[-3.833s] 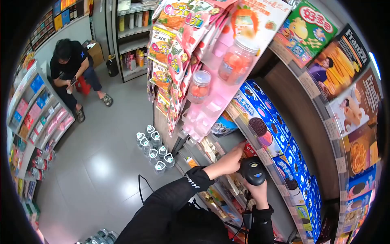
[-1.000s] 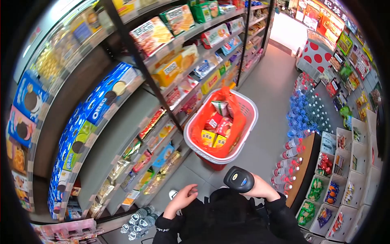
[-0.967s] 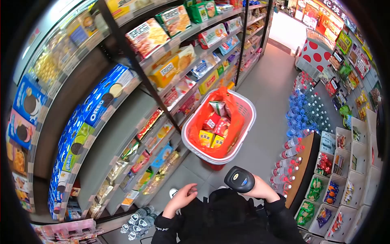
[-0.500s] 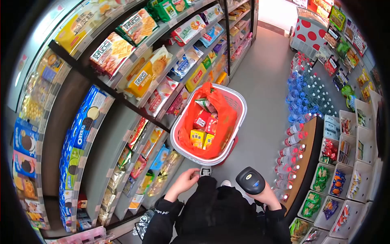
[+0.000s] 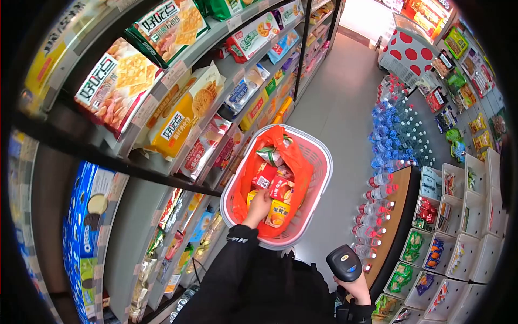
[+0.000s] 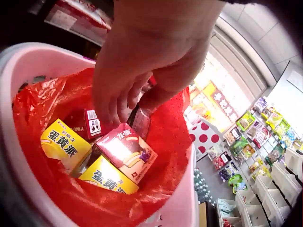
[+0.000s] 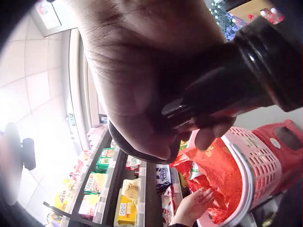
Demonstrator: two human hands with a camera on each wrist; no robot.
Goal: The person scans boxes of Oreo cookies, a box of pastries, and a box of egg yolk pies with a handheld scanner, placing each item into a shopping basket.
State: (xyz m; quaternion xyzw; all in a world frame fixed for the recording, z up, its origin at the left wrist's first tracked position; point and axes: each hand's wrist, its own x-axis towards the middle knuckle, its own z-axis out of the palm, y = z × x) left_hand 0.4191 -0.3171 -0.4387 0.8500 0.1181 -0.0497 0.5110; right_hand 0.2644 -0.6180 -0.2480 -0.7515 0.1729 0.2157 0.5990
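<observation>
Basket [image 5: 317, 162] with left hand [image 5: 258, 209] inside its rim [image 5: 328, 171], grip unclear; right hand [image 5: 356, 289], outside, gripping scanner [image 5: 344, 263].

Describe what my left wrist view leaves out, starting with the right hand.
Observer: The right hand grips a black handheld scanner.
Operator: Place the scanner relative to the basket for me.
Observer: It is outside the pink basket, lower and to the right in the head view.
Operator: Now name the blue boxes on the shelving at the head view's left edge.
Observer: They are OREO boxes.
</observation>
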